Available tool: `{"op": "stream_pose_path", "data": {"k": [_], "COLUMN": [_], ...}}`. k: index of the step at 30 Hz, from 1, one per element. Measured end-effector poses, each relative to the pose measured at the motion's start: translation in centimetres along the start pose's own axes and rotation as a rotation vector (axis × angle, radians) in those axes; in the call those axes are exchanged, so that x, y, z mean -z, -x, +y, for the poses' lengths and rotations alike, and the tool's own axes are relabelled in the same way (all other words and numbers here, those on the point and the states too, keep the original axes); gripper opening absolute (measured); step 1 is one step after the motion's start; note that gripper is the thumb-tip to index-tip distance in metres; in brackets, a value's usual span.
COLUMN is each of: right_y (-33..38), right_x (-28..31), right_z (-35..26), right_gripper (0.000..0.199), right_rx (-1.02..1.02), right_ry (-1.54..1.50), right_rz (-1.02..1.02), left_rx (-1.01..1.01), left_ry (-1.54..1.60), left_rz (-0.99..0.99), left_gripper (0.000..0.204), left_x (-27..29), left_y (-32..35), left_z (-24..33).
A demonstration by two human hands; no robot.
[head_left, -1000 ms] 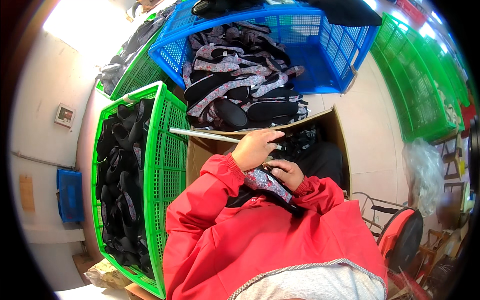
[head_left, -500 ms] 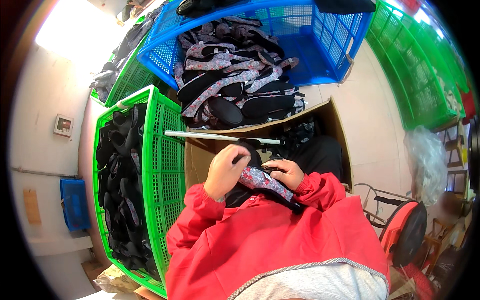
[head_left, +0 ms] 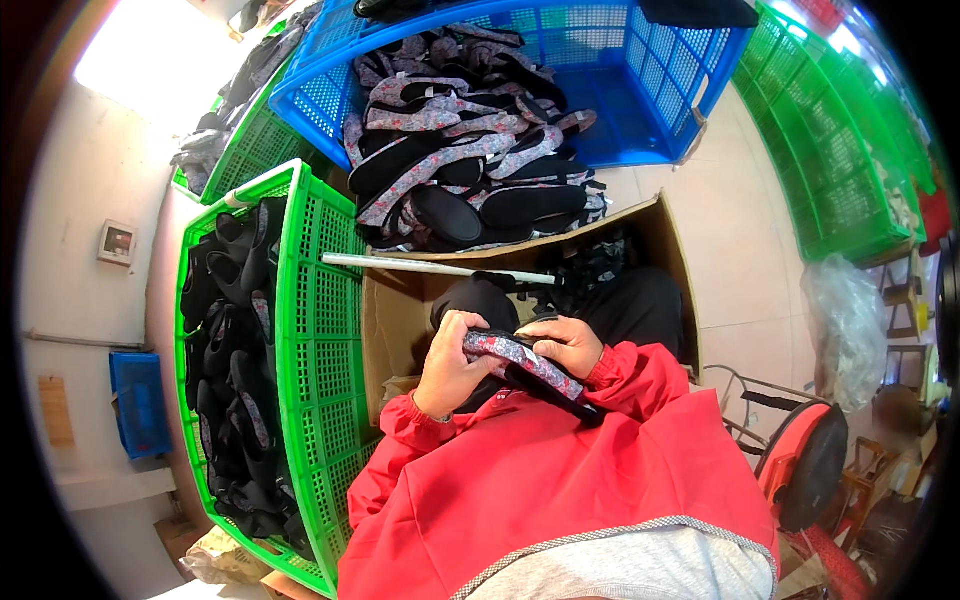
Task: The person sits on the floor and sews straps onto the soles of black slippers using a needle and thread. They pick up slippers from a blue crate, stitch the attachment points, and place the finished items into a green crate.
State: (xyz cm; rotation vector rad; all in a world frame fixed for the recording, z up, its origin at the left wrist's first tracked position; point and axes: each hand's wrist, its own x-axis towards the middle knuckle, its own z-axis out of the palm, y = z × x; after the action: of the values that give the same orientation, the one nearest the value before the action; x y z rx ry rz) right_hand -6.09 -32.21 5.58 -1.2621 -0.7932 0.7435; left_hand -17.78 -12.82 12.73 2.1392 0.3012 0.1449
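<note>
From the wearer's head view, I see the left hand (head_left: 447, 375) pinching one end of a floral slipper (head_left: 525, 358), thumb below and fingers over the top, while the right hand (head_left: 568, 347) is closed on its upper edge. The slipper is held above the lap, inside the near edge of the cardboard box (head_left: 390, 325). A white rod (head_left: 430, 267) reaches inward from that box's far left corner. Beyond its far edge, a heap of floral and black slippers (head_left: 440, 170) takes up the left side of the blue crate (head_left: 600, 110). Just beside the box's left edge, a green crate (head_left: 325, 300) holds black slippers (head_left: 235, 350).
</note>
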Motion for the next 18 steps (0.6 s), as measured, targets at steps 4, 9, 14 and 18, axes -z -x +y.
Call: {"op": "stream_pose_path", "data": {"k": [4, 9, 14, 18], "right_y": [0.0, -0.3, -0.1, 0.5], "right_x": [-0.1, -0.2, -0.5, -0.4], "right_z": [-0.2, -0.8, -0.3, 1.3], "right_gripper": [0.027, 0.024, 0.022, 0.022], "right_rx": [-0.01, -0.004, -0.032, -0.19], "right_ry": [-0.056, -0.079, -0.101, -0.314], "right_rz": [-0.016, -0.031, 0.058, 0.124], "left_rx": [-0.067, -0.049, -0.032, -0.06], "left_ry": [-0.035, -0.016, 0.003, 0.002], "left_rz": [-0.011, -0.016, -0.033, -0.038], "left_gripper": [0.046, 0.045, 0.045, 0.045], "left_x": [0.4, 0.4, 0.4, 0.5], "left_y": [-0.2, 0.0, 0.0, 0.0], "left_z": [0.3, 0.1, -0.1, 0.3]}}
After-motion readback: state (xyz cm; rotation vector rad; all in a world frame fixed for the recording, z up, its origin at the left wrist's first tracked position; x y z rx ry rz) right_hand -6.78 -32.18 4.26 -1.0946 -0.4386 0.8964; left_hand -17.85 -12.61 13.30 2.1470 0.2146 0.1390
